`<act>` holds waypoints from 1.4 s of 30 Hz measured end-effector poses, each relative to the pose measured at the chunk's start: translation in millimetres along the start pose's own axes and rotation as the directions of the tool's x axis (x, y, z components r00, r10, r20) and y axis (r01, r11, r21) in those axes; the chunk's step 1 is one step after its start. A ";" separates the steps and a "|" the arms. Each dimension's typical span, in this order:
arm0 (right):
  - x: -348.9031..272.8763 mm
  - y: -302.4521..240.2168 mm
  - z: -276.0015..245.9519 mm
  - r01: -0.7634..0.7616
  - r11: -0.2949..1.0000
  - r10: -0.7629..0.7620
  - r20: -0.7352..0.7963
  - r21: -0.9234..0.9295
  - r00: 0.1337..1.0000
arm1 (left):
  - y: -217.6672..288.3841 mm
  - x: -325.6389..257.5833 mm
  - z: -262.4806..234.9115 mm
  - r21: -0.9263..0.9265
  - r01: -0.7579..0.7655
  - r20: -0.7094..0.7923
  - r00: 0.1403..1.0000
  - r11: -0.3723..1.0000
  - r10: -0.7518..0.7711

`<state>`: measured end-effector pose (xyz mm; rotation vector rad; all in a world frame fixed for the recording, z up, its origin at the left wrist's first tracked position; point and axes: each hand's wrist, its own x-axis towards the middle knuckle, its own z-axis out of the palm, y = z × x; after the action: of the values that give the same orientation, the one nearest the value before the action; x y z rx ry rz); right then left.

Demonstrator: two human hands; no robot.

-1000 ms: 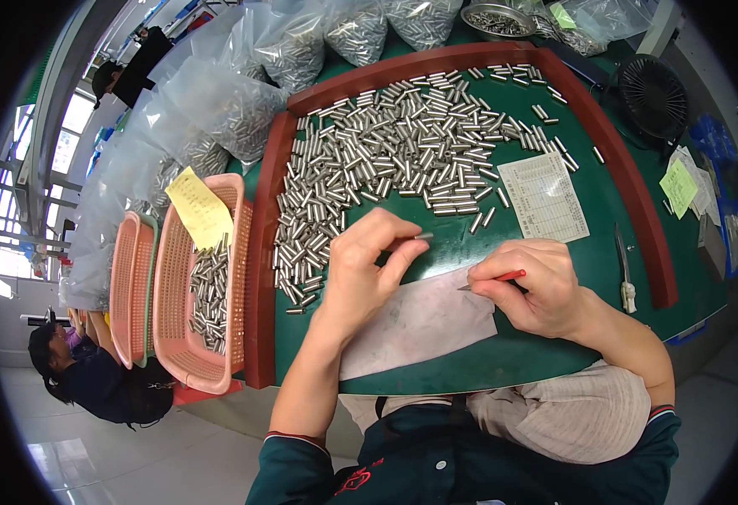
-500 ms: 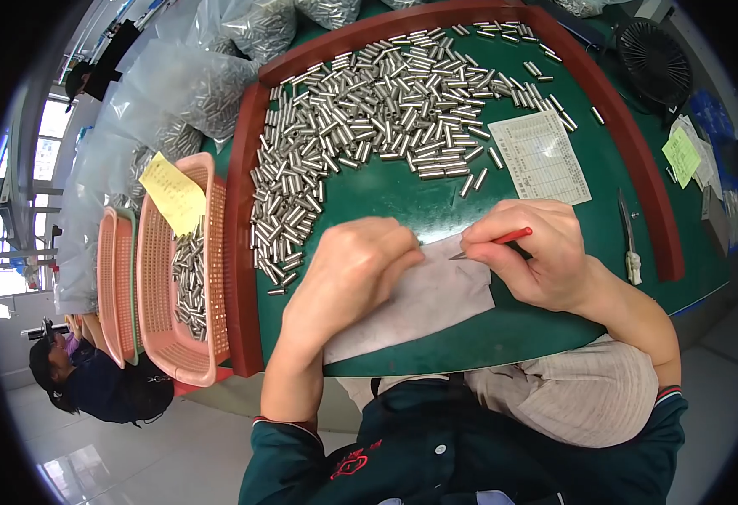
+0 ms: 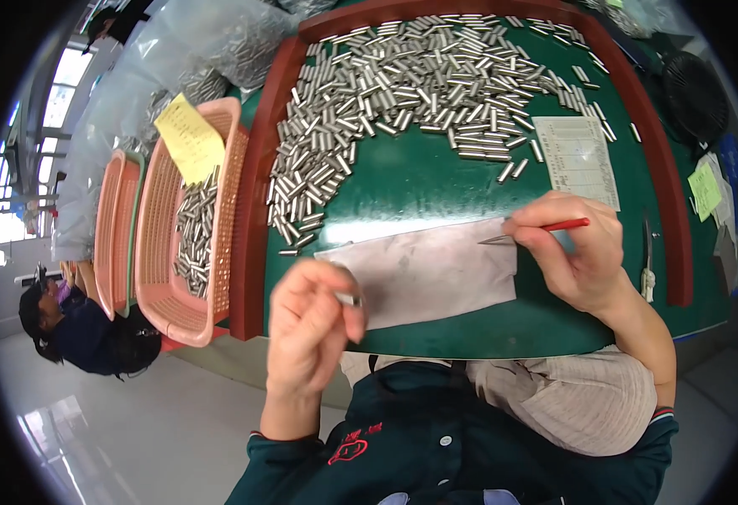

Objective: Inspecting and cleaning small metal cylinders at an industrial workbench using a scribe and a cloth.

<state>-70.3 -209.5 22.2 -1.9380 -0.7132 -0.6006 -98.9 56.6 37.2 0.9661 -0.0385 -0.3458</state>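
Note:
My left hand is raised off the near left end of a pale grey cloth, slightly blurred. Between its thumb and fingers sits a short metal pin, its end showing. Over the cloth's right end, my right hand grips a slim red-handled pointed tool in a pinch. The tool's thin metal tip points left above the cloth. Beyond the hands, a large heap of short shiny metal pins spreads over the green tabletop.
A dark red rail borders the table. Pink baskets stand left of it, the nearer one holding pins and a yellow note. A printed sheet, a blade-like tool and a black fan are rightward. Another person sits at far left.
My left hand has drawn back toward me and turned, showing the pin in its fingers. My right hand, still with the pointed tool, appears farther right. The whole view has shifted.

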 end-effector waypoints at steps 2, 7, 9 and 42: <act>1.9 -0.4 0.8 -0.010 0.998 0.007 0.042 0.060 0.999 | -0.6 -39.1 -4.5 -0.278 0.299 0.021 0.952 0.913 -0.305; -7.5 -3.0 -8.1 -0.082 0.995 0.076 0.101 0.056 0.992 | -34.6 -105.8 -56.4 -0.561 0.309 0.180 0.951 0.768 -0.251; -11.3 -2.3 -11.8 -0.078 0.995 0.070 0.109 0.066 0.992 | -53.5 -116.9 -69.8 -0.602 0.277 0.021 0.943 0.749 -0.332; -13.5 -0.9 -6.2 -0.166 0.986 0.164 0.091 0.015 0.982 | -99.2 -134.5 -111.5 -0.632 0.281 0.071 0.949 0.723 -0.307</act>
<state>-81.1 -217.8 16.4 -1.9893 -0.6042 -0.4043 -232.2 135.4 -90.8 0.2885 0.2629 -0.5892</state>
